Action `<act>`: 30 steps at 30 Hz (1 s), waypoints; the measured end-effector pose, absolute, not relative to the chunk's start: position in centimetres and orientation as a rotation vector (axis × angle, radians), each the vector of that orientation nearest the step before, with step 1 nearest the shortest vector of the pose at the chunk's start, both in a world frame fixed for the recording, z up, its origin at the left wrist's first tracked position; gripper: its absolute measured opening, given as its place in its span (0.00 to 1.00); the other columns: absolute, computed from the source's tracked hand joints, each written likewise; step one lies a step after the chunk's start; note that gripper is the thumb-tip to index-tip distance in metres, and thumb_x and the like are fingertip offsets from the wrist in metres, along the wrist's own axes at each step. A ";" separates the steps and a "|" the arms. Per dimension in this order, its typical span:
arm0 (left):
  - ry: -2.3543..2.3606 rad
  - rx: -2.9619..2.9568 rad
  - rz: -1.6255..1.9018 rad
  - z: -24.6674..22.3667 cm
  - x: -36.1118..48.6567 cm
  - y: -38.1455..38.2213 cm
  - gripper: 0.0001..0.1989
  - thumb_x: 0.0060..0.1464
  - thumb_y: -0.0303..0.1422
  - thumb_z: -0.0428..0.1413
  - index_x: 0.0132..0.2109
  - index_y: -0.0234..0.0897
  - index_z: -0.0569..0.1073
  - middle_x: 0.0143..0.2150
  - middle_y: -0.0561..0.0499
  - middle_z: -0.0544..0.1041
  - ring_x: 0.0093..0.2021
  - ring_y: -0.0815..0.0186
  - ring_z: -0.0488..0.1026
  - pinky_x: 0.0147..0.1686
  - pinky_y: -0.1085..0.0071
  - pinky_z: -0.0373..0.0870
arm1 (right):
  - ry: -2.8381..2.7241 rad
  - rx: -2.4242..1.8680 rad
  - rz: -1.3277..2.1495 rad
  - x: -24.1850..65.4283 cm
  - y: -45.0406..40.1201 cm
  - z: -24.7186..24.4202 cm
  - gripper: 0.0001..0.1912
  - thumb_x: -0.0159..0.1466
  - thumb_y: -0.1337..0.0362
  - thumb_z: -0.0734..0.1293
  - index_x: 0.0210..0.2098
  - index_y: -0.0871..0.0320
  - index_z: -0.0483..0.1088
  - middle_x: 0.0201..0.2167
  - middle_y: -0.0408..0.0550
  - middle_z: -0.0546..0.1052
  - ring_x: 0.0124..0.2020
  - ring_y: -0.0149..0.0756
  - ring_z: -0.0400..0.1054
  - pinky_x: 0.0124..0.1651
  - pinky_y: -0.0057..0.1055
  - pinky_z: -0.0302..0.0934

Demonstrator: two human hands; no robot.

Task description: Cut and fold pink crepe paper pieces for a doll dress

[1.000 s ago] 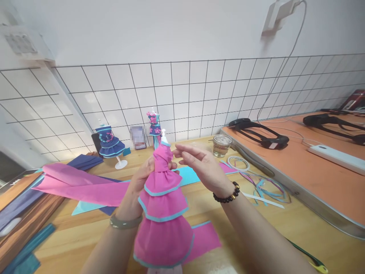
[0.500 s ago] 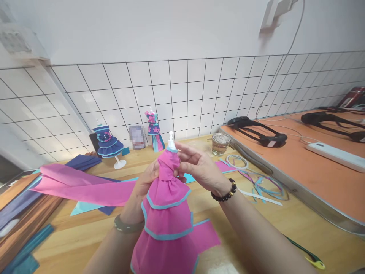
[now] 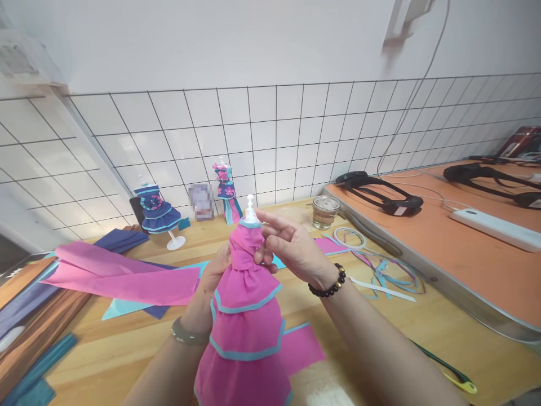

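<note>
A miniature dress form with a white neck (image 3: 250,211) wears a pink tiered dress (image 3: 247,332) edged in light blue. It stands upright between my hands, the skirt running past the bottom of the view. My left hand (image 3: 215,273) grips the bodice from the left, its fingers partly hidden behind the cloth. On the right side of the bodice, my right hand (image 3: 296,248) has its thumb at the cloth and lower fingers curled around the back; its index finger reaches up beside the neck. A blue-edged pink cloth piece (image 3: 302,347) lies on the table behind the skirt.
Two more dressed forms, one navy (image 3: 158,211) and one multicoloured (image 3: 226,189), stand at the back. Pink fabric (image 3: 127,276) stretches left. A glass (image 3: 325,211), tape roll (image 3: 350,238), tangled ribbons (image 3: 386,276) and a green-yellow tool (image 3: 459,378) lie right, beside a raised orange surface (image 3: 439,248).
The dress form has turned slightly, and its bodice has shifted a little left. My right thumb has drawn back slightly from the bodice. The whole view has shifted a little.
</note>
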State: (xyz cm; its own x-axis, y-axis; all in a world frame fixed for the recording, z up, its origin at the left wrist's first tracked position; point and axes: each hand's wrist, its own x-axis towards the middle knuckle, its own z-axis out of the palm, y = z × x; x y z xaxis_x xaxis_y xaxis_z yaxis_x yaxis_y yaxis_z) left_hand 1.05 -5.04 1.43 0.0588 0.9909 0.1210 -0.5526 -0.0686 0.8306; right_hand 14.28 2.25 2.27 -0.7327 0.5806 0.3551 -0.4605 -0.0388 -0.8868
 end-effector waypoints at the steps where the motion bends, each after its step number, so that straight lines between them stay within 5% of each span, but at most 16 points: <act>1: 0.586 0.867 1.388 1.4 1.0 -4.8 0.08 0.43 0.33 0.59 0.32 0.35 0.71 0.27 0.52 0.71 0.32 0.63 0.71 0.36 0.63 0.69 | -1.509 -0.123 1.864 14.3 2.3 2.3 0.26 0.57 0.58 0.66 0.54 0.51 0.58 0.25 0.43 0.74 0.20 0.26 0.64 0.17 0.21 0.54; 15: 0.392 0.895 1.142 0.8 0.7 -3.4 0.10 0.42 0.33 0.59 0.34 0.35 0.71 0.27 0.51 0.72 0.33 0.64 0.70 0.39 0.66 0.68 | -1.522 -0.177 1.815 14.7 1.6 3.0 0.13 0.63 0.54 0.58 0.33 0.58 0.65 0.19 0.41 0.69 0.15 0.25 0.62 0.13 0.21 0.52; 21: 0.458 0.944 1.162 0.2 0.5 -3.2 0.12 0.40 0.35 0.60 0.34 0.34 0.73 0.30 0.47 0.75 0.35 0.58 0.72 0.41 0.60 0.68 | -1.555 -0.236 1.677 14.9 0.9 3.8 0.13 0.63 0.55 0.58 0.31 0.58 0.63 0.17 0.37 0.66 0.14 0.22 0.59 0.15 0.19 0.52; 30: 0.593 0.959 1.183 -0.6 0.1 -2.3 0.22 0.42 0.35 0.58 0.48 0.37 0.70 0.41 0.44 0.75 0.44 0.53 0.71 0.44 0.58 0.66 | -1.622 -0.418 1.505 15.5 0.6 4.8 0.14 0.61 0.54 0.60 0.32 0.58 0.66 0.23 0.39 0.61 0.21 0.24 0.59 0.18 0.20 0.55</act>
